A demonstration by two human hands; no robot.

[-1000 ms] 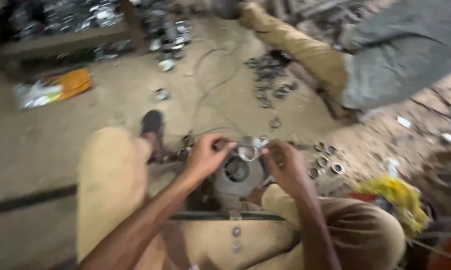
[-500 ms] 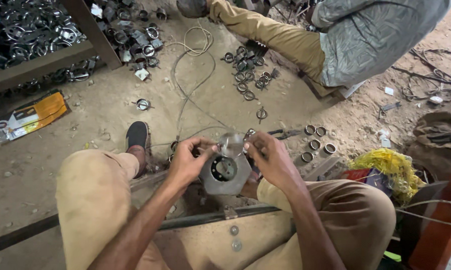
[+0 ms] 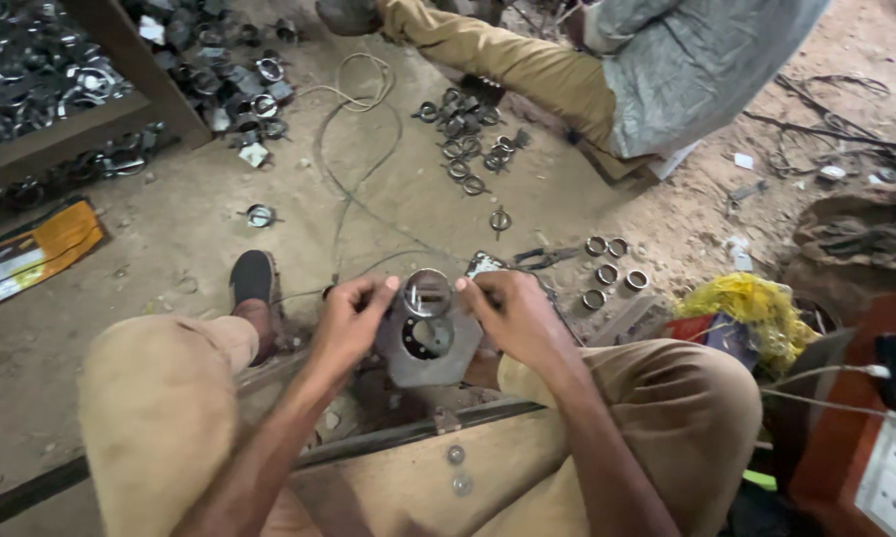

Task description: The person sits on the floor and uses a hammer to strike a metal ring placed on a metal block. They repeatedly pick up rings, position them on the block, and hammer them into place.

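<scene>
Left hand [image 3: 353,316]: fingers pinching the left edge of the ring [image 3: 428,291].
Right hand [image 3: 512,310]: fingers pinching the ring's right edge.
Ring: shiny metal, held between both hands, just above the plate [image 3: 430,346].
Plate: grey, with a round hole, between the knees.
Floor [image 3: 169,219]: loose rings [image 3: 607,261], pliers [image 3: 547,257], cable [image 3: 353,129].
Other person [image 3: 666,60]: seated opposite.

Metal rings [image 3: 607,271] lay in a small cluster on the dirt floor [image 3: 169,239], with pliers [image 3: 542,259] just beside them. A larger scatter of ring clamps [image 3: 468,149] sat near a seated co-worker's trouser leg [image 3: 507,60]. A thin cable [image 3: 353,129] looped across the ground. A yellow cloth [image 3: 751,303] was bunched beside a red box [image 3: 845,418]. An orange packet [image 3: 35,249] lay far left.
</scene>
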